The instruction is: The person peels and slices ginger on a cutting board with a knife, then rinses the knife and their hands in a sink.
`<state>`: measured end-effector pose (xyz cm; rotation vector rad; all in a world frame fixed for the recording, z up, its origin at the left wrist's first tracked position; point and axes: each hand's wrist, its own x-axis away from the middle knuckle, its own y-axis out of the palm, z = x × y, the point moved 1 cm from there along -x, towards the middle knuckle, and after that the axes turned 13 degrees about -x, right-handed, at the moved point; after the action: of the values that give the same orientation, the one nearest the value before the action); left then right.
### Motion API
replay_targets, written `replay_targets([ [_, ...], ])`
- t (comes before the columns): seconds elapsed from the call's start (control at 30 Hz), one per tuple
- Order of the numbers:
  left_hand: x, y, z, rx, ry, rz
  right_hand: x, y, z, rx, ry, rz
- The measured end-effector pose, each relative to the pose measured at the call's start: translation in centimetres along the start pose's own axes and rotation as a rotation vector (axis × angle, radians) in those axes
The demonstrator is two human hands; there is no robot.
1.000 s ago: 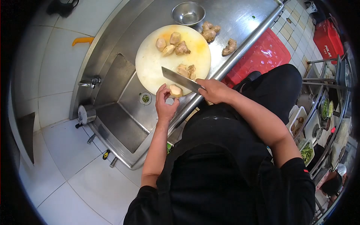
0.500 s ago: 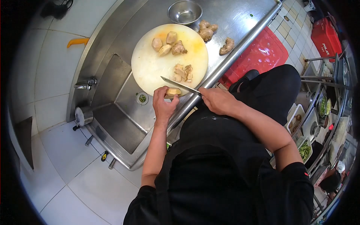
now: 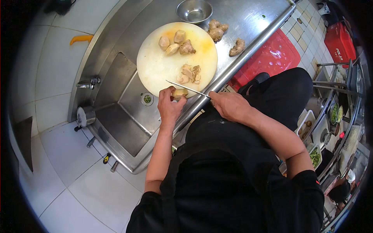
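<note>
My left hand point(image 3: 170, 105) grips a peeled ginger piece point(image 3: 180, 93) at the near edge of the round white cutting board point(image 3: 155, 66). My right hand point(image 3: 230, 105) is closed round the handle of a knife point(image 3: 188, 88), whose blade lies across the far side of that piece. Beyond the blade is a small heap of ginger trimmings point(image 3: 189, 73). Farther up the board sit several peeled chunks point(image 3: 179, 36) and a partly peeled knob point(image 3: 187, 47). Two unpeeled ginger roots point(image 3: 217, 30) point(image 3: 237, 47) rest on the steel counter.
A metal bowl point(image 3: 194, 11) stands past the board. Left are the sink basin point(image 3: 120, 124), a faucet point(image 3: 88, 83) and a drain with green scraps point(image 3: 147, 99). A red lid point(image 3: 272, 58) lies beyond the counter's right edge. Shelves with food trays point(image 3: 315, 155) stand right, near a person point(image 3: 341, 191).
The knife blade has tilted, showing a thinner edge beside the held piece. Both hands keep their grips, and the view has shifted slightly.
</note>
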<state>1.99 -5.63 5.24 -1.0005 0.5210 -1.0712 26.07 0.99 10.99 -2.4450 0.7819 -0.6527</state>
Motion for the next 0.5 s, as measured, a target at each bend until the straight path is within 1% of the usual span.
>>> replay_targets([
  [0.1,-0.01,0.00,-0.13,0.000,0.006,-0.003,-0.26,-0.07,0.12,0.015,-0.046,0.013],
  [0.27,-0.14,-0.10,-0.22,0.006,-0.023,-0.034,-0.41,-0.09,-0.13,-0.086,0.031,0.003],
  [0.33,-0.19,0.12,-0.27,0.008,0.010,0.013,-0.54,-0.08,-0.33,-0.071,0.032,-0.012],
  [0.4,-0.25,0.17,-0.29,0.001,0.006,0.006,-0.54,0.05,-0.26,-0.058,0.036,-0.024],
  [0.47,-0.25,0.15,-0.42,-0.009,0.001,0.003,-0.71,0.48,0.07,-0.003,-0.058,0.010],
  [0.5,-0.21,0.17,-0.48,-0.005,0.009,0.006,-0.82,0.58,0.13,-0.003,-0.058,0.010],
])
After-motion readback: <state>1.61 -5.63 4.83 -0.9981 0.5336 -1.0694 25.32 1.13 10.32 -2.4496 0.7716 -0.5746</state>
